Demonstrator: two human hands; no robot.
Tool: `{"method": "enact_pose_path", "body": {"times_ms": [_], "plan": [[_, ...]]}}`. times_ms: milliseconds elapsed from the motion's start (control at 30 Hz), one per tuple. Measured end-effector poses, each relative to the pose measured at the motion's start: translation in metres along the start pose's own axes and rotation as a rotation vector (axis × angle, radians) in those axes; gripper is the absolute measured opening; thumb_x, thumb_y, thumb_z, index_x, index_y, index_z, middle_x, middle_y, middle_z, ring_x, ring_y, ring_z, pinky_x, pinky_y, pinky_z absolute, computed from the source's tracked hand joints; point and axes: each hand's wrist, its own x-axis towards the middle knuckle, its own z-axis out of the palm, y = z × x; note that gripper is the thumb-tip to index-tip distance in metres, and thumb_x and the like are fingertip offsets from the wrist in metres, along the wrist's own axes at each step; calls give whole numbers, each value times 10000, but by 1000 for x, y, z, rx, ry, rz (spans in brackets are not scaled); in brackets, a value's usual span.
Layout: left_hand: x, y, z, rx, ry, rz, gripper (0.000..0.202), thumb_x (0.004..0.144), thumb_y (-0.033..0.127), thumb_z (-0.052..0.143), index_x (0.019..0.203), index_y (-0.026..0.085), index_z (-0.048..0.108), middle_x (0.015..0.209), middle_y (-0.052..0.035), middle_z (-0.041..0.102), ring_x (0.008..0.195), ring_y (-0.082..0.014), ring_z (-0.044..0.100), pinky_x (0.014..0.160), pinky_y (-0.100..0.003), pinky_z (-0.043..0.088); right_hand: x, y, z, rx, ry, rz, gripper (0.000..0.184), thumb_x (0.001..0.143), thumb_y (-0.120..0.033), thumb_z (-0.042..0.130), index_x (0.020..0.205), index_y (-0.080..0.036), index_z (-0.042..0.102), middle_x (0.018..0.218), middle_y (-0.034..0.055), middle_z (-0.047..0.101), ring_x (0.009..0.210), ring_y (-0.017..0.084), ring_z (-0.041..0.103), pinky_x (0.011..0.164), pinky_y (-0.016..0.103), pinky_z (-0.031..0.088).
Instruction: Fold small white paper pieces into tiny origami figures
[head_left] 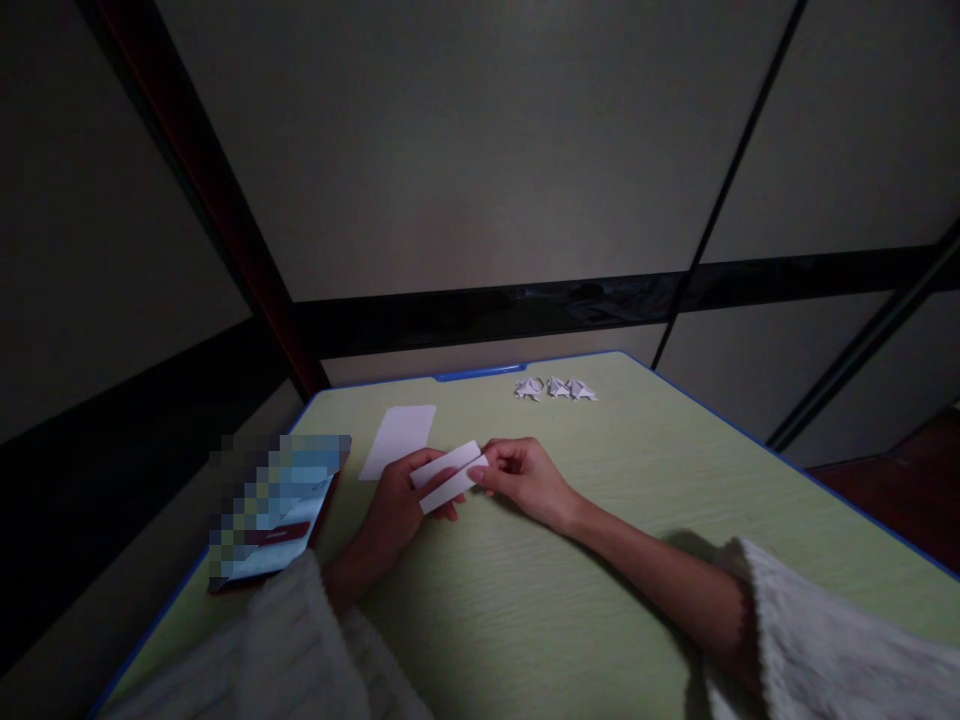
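Note:
A narrow folded strip of white paper point(450, 488) is held between my two hands, above the middle of the table. Its two long flaps stand apart with a gap along the middle. My left hand point(401, 505) grips the left end, the thumb lying in the gap between the flaps and the fingers underneath. At the right end, my right hand point(525, 480) pinches the paper between thumb and fingers. Flat on the table beyond my left hand lies a white sheet of paper point(400, 440).
Several small folded white paper figures point(556, 388) stand near the far edge of the pale green table point(600, 620), which has a blue rim. A case or tablet point(281, 515), partly pixelated, lies at the left edge. Panelled doors point(480, 150) rise behind the table.

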Motion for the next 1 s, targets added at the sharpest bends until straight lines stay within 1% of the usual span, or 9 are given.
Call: {"method": "enact_pose_path", "body": {"times_ms": [200,300,433,567,700,767,867,933,1000], "plan": [[1,-2,0,-17,-13,-6,138,629,268,503,668,137,517,413,36,535,368,-101,481,378,-196,341,0,1,0,-9,1,-5,286,565,-374,599,519,-127,463,441,-52,441,393,34,321,398,183,216],[1,-1,0,12,26,9,135,631,251,500,704,139,524,405,44,523,362,-102,478,380,-198,345,0,0,0,-23,26,-15,283,570,-370,595,506,-133,453,435,-55,434,387,34,313,391,184,206],[1,-2,-2,4,81,33,211,660,277,479,813,138,527,404,48,514,381,-109,486,389,-197,358,1,1,-1,-42,90,-27,285,565,-364,599,489,-138,441,421,-58,423,383,37,318,385,183,207],[2,-5,-5,-19,97,81,260,700,305,439,850,120,541,501,6,566,462,-120,517,394,-193,368,2,3,-1,-53,130,-20,293,562,-368,599,481,-141,432,409,-60,412,374,36,309,375,183,196],[1,-4,-4,-68,123,103,323,703,299,438,962,118,507,692,-31,612,516,-120,545,401,-193,378,3,5,-2,-41,140,-35,287,588,-353,582,476,-141,423,412,-60,410,377,34,297,374,182,191],[0,-2,-3,-75,129,101,276,691,295,451,880,116,543,698,-37,616,531,-123,549,404,-193,381,3,6,-2,-29,151,-40,288,590,-352,581,476,-141,421,415,-60,409,380,35,298,376,182,193],[-1,1,-2,-32,142,79,158,649,264,499,686,133,579,572,-12,604,514,-124,539,417,-194,385,3,7,-3,-25,165,-35,293,580,-363,589,481,-140,427,412,-61,405,377,35,296,375,183,192],[-1,2,-1,6,152,56,105,612,236,537,626,143,585,497,11,583,473,-115,522,422,-196,383,3,7,-3,-28,163,-29,294,578,-369,589,485,-139,432,409,-61,407,375,35,298,373,182,193],[-1,3,-1,32,165,32,90,587,223,562,617,145,594,442,28,562,436,-107,504,421,-197,378,3,6,-3,-30,151,-17,292,578,-372,588,490,-137,437,412,-58,415,374,35,307,373,180,198]]}}
